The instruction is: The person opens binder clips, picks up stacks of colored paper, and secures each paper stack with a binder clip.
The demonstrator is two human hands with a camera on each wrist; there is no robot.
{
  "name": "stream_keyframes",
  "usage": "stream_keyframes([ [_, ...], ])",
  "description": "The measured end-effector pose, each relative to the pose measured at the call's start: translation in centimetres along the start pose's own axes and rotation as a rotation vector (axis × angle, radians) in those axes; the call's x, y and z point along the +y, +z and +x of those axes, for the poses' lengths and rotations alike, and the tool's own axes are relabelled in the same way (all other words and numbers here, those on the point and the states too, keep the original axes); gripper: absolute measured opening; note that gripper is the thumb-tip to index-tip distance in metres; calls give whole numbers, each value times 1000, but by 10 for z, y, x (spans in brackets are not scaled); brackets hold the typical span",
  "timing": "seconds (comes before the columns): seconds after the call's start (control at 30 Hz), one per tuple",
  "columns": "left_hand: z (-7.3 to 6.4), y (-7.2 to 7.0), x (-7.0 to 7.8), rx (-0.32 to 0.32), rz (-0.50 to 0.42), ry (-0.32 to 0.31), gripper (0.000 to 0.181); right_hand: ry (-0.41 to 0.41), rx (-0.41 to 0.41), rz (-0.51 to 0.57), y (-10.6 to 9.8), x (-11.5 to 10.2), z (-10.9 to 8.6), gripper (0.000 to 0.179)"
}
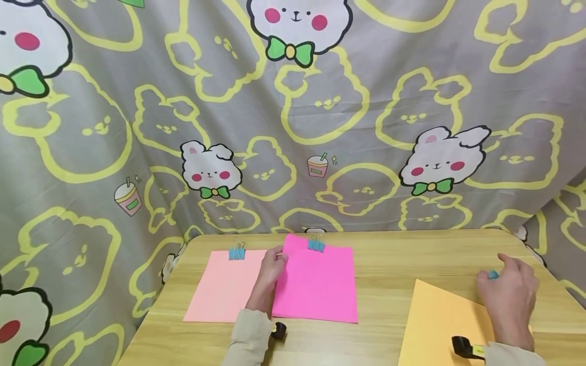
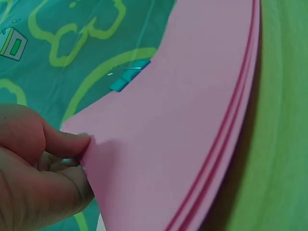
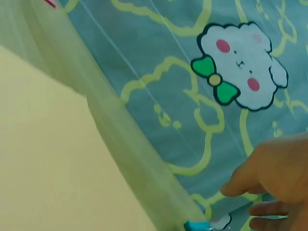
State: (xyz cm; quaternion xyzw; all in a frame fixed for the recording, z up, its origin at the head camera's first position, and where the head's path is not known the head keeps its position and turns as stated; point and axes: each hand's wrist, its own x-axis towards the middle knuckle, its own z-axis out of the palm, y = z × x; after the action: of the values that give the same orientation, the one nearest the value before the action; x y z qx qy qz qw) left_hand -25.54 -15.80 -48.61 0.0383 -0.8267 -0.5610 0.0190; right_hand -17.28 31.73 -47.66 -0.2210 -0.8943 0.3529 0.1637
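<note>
My left hand pinches the upper left corner of a bright pink paper stack between thumb and fingers. That corner is bent up, and several layered edges show in the left wrist view. A blue binder clip grips the top edge of this stack. At the right, my right hand hovers over the table with its thumb and fingers apart. Near its thumb lies another blue binder clip, with a small gap between them in the right wrist view. Yellow-orange paper lies below and left of this hand.
Light pink paper with its own blue binder clip lies at the left of the wooden table. Behind the table's far edge hangs a grey patterned curtain.
</note>
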Motion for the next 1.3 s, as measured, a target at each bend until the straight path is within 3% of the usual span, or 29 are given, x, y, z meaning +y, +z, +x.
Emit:
stream_keyframes([
  [0.1,-1,-1,-3,9,75,35,28,47,-48,-10,-1,11,3,67],
  [0.23,-3,-3,-5,28,260,90,13,99,-78,-40,-4,24,5,72],
  [0.43,-7,-5,-8,50,384,141,24,128,-58,-79,-5,32,9,68],
  [0.77,-13,-6,3,90,628,27,15,126,-34,-89,-5,34,17,57],
  [0.93,-13,-10,3,65,616,7,9,115,-17,-68,-3,35,19,49],
  [1.1,-15,-15,5,17,559,-21,16,123,17,-45,-1,33,20,43],
  [1.23,-18,-14,20,-1,572,37,7,163,77,-26,0,34,17,39],
  [1.3,-19,-11,29,-30,579,77,16,192,88,-13,1,36,16,39],
])
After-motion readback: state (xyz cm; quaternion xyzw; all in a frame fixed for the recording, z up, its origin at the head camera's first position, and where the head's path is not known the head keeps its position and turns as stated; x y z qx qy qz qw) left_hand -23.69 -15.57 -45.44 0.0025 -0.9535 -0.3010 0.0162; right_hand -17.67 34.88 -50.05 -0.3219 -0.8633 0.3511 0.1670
